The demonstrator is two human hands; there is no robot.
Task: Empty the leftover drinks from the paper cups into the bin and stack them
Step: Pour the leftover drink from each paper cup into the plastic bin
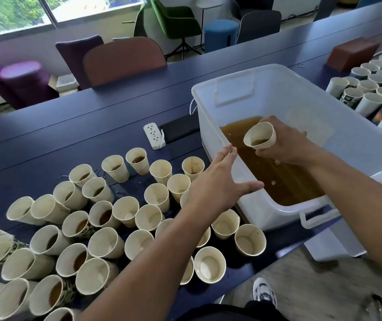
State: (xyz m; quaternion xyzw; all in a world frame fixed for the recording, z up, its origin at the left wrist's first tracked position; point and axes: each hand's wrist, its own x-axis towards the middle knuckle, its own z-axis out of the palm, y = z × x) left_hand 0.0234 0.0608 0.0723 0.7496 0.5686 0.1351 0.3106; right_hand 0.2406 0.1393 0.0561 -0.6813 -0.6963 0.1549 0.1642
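Paper cup [260, 135]: gripped in the right hand [285, 144], fingers curled round its wall, tilted over the brown liquid [278, 177] inside the white plastic bin [356, 144]; a little drink is seen at its bottom.

Left hand [217, 181]: held above the cups by the bin's near-left wall, fingers straight and spread, nothing grasped.

Cluster of paper cups [106, 218]: stood on the dark blue table [69, 126] left of the bin, many with brown dregs.

Second group of cups [377, 89]: set right of the bin.

Power strip [154, 135] and black phone [180, 128]: laid just beside the bin's far-left corner.
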